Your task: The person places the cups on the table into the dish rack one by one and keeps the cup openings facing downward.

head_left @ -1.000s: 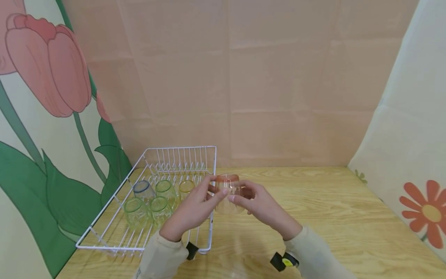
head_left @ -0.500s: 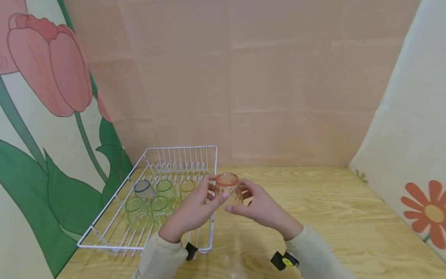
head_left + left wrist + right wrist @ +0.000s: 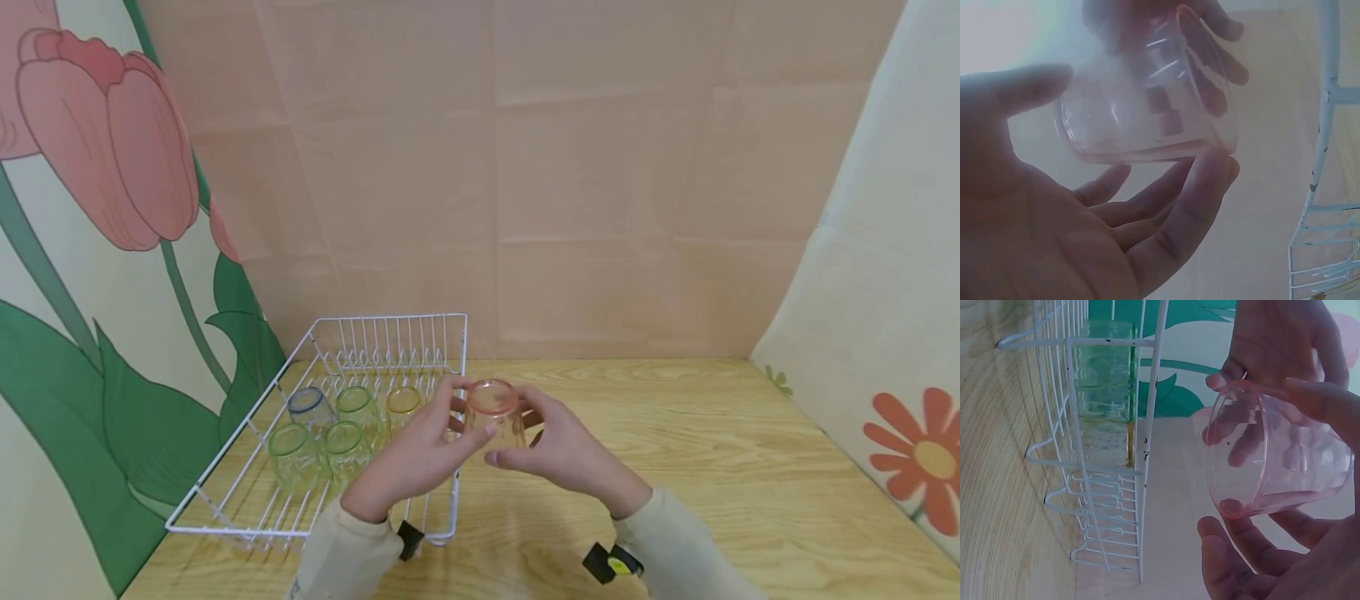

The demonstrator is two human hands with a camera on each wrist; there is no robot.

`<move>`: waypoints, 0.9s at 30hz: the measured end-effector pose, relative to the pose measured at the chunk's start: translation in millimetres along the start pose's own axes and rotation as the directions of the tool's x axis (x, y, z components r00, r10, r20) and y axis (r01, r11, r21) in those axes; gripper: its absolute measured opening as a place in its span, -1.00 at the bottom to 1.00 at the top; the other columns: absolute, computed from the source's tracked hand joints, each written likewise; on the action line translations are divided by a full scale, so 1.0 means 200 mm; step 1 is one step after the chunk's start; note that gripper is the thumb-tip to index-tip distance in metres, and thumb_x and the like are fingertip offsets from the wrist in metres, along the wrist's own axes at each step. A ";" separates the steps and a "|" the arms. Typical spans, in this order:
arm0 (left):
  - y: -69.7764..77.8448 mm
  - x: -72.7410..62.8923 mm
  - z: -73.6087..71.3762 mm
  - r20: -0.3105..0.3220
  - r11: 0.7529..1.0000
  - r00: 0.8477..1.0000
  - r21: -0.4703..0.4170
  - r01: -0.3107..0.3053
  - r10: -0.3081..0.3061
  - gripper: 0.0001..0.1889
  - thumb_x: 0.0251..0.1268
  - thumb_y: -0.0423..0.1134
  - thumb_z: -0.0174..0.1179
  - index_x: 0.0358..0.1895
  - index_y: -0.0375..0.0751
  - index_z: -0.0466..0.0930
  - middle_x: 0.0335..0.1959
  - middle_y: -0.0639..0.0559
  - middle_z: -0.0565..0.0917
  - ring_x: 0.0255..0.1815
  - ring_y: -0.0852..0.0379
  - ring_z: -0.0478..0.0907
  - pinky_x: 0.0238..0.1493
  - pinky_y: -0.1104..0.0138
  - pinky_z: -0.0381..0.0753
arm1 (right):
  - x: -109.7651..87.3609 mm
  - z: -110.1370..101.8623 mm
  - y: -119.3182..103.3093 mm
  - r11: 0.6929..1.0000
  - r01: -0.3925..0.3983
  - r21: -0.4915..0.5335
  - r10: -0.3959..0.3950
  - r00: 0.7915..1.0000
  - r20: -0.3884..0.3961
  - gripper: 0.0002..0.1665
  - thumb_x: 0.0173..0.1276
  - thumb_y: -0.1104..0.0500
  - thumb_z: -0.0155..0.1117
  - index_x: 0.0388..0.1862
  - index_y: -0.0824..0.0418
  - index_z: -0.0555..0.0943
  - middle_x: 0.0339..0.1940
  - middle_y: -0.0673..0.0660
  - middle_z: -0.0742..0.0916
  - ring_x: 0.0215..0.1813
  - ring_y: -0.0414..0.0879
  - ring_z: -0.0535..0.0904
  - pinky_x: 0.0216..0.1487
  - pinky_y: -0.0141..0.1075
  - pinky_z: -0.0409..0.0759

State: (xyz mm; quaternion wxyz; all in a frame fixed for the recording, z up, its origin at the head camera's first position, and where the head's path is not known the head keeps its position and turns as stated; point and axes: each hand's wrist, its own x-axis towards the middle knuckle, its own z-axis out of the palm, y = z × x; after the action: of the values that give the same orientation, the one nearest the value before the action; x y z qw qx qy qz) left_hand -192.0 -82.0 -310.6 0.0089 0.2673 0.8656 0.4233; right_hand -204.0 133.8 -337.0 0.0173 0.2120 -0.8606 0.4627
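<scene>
A clear pink glass tumbler (image 3: 492,408) is held upside down above the table by both hands, its mouth facing down and its base tipped toward the head camera. My left hand (image 3: 420,450) grips its left side, thumb across the front and fingers behind. From the right, my right hand (image 3: 566,446) holds it between thumb and fingers. In the left wrist view, the tumbler (image 3: 1141,112) lies between the left thumb and fingertips, with right-hand fingers (image 3: 1222,69) at its far side. The right wrist view shows the pink mouth rim (image 3: 1263,450) pointing toward the table side.
Left of the hands, a white wire dish rack (image 3: 202,529) stands on the wood-grain table (image 3: 712,500). In it are several upturned glasses, among them a blue one (image 3: 307,404), a yellow one (image 3: 403,404) and a green one (image 3: 288,450). Behind rises a plain pinkish backdrop (image 3: 600,208).
The pink tumbler has tipped so more of its base faces the head camera. My right thumb has slid lower on its front. Rack and other glasses stay put.
</scene>
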 end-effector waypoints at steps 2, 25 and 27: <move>0.00 0.00 0.00 0.000 1.000 1.000 0.015 0.008 -0.008 -0.40 0.44 0.20 0.10 0.37 0.01 0.22 0.18 -0.03 0.55 0.07 0.06 0.56 -0.05 0.13 0.60 | -0.01 0.00 0.00 1.000 0.007 -0.009 -0.007 1.000 0.010 -0.25 0.03 -0.07 0.61 0.19 0.02 0.51 -0.04 -0.02 0.67 -0.04 -0.01 0.58 -0.21 -0.19 0.61; -0.11 -0.02 -0.21 -0.109 0.978 0.982 0.126 0.168 -0.155 -0.52 0.25 0.02 0.34 0.07 -0.22 0.49 -0.16 -0.02 0.60 -0.26 0.09 0.53 -0.35 0.28 0.55 | -0.06 0.05 0.02 1.000 -0.023 0.003 0.023 0.996 0.090 -0.19 0.12 -0.04 0.58 0.35 -0.01 0.46 0.10 0.07 0.65 0.04 -0.04 0.57 -0.05 -0.10 0.54; -0.14 -0.02 -0.24 -0.107 0.969 0.977 0.148 0.197 -0.182 -0.50 0.26 0.03 0.33 0.08 -0.25 0.48 -0.13 -0.06 0.62 -0.24 0.07 0.55 -0.34 0.27 0.55 | -0.06 0.04 0.02 0.999 -0.035 0.001 0.035 0.995 0.090 -0.19 0.14 -0.04 0.57 0.35 -0.01 0.46 0.11 0.07 0.64 0.04 -0.05 0.57 -0.04 -0.10 0.54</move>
State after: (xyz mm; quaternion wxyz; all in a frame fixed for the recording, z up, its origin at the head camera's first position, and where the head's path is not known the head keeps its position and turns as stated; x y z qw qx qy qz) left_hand -213.1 -132.3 -300.8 -0.0121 0.1631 0.9176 0.3624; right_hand -193.1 133.4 -348.7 -0.0299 0.2175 -0.8634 0.4542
